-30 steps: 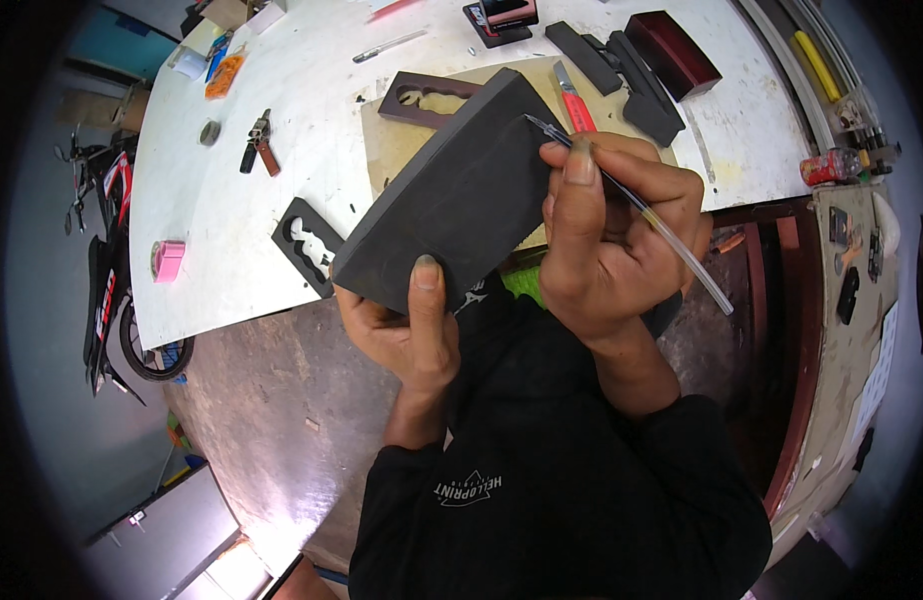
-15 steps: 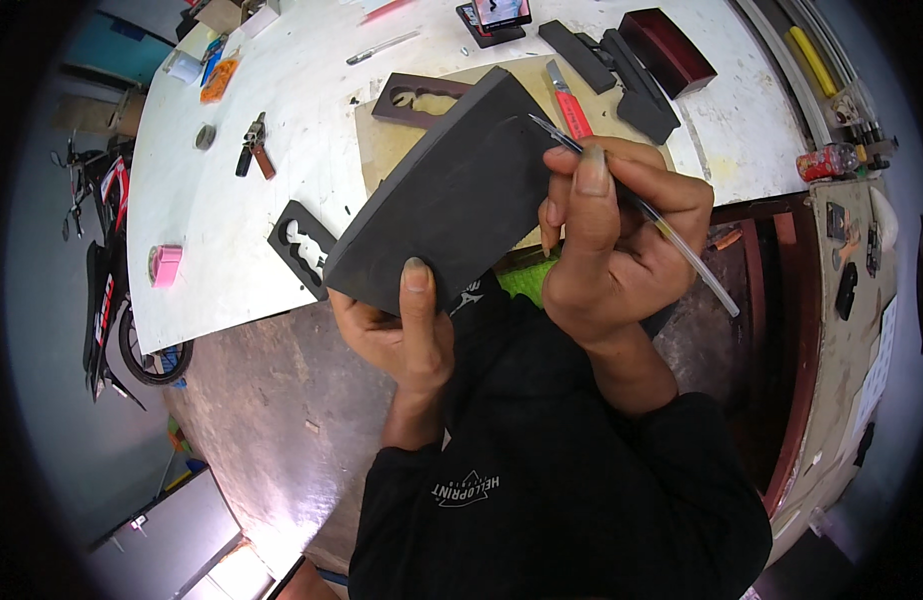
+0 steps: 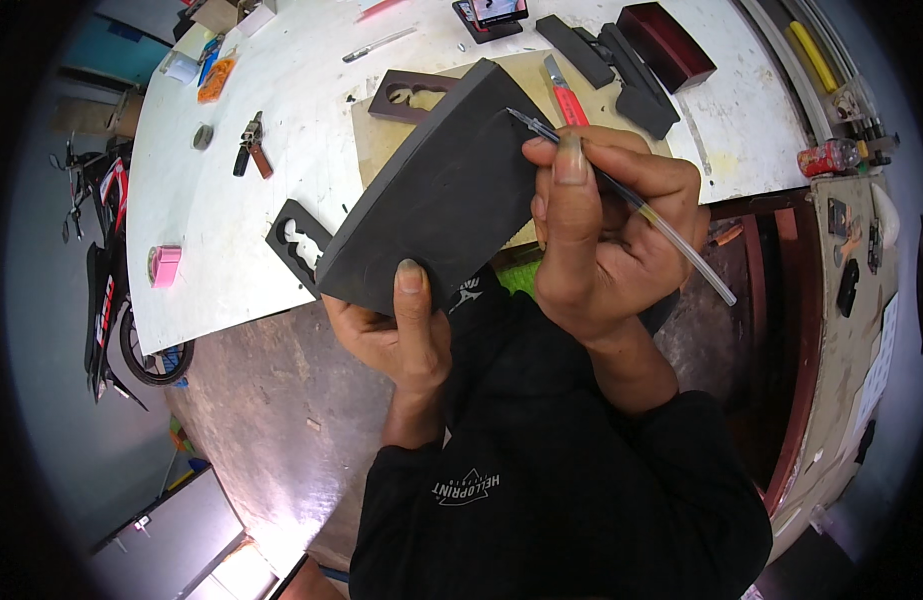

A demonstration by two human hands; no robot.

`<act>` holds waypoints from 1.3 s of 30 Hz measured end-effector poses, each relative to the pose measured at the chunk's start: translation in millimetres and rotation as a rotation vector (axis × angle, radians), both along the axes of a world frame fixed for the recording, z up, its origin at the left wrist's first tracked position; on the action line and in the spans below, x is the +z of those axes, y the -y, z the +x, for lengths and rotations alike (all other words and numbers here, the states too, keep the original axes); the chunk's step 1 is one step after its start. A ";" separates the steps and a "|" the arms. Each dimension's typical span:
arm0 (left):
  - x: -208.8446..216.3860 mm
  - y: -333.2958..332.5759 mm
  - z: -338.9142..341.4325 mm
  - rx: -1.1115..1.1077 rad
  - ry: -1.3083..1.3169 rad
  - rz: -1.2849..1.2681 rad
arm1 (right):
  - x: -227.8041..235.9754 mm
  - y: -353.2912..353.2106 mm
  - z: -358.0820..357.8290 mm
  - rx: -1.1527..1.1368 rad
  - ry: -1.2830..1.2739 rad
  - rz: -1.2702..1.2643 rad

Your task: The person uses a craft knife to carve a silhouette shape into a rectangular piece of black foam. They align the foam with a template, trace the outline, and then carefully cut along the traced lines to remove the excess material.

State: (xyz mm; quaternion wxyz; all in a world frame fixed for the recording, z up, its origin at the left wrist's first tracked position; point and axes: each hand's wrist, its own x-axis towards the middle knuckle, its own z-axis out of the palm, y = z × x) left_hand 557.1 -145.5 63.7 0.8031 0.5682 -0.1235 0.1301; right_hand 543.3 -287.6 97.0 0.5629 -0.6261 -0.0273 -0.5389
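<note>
My left hand (image 3: pixel 402 335) grips the lower left end of a thick black foam-like block (image 3: pixel 437 185), thumb on its face and fingers hidden beneath. The block is tilted, held up in front of the table edge. In my right hand (image 3: pixel 612 220) a clear-barrelled pen (image 3: pixel 672 235) is pinched between thumb and fingers. Its tip is at the block's upper right face; whether it touches I cannot tell. Behind the block lie a dark cut-out frame (image 3: pixel 390 97) and a red-handled cutter knife (image 3: pixel 568 100). Another black cut-out piece (image 3: pixel 300 243) rests by the table edge.
On the white table (image 3: pixel 302 100) are dark foam pieces (image 3: pixel 632 85), a dark red box (image 3: pixel 667 45), a phone on a stand (image 3: pixel 490 20), a second pen (image 3: pixel 379 45), a small pistol-shaped object (image 3: pixel 252 148) and a pink tape roll (image 3: pixel 165 266). A tan board (image 3: pixel 377 150) lies under the block.
The block has shifted slightly left and up with my left hand. My right hand and the pen have also moved left, with the tip still near the block's upper right.
</note>
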 end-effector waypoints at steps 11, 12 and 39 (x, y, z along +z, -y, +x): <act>-10.2 -5.3 2.3 -0.006 0.074 0.044 | 0.7 -2.4 -0.8 -0.035 -0.010 0.022; -10.8 -5.8 2.1 -0.006 0.076 0.045 | -0.5 -2.2 -0.4 -0.035 -0.001 0.017; -3.3 -10.4 10.6 -0.006 -0.086 -0.024 | 5.2 14.4 -24.2 0.017 0.107 0.210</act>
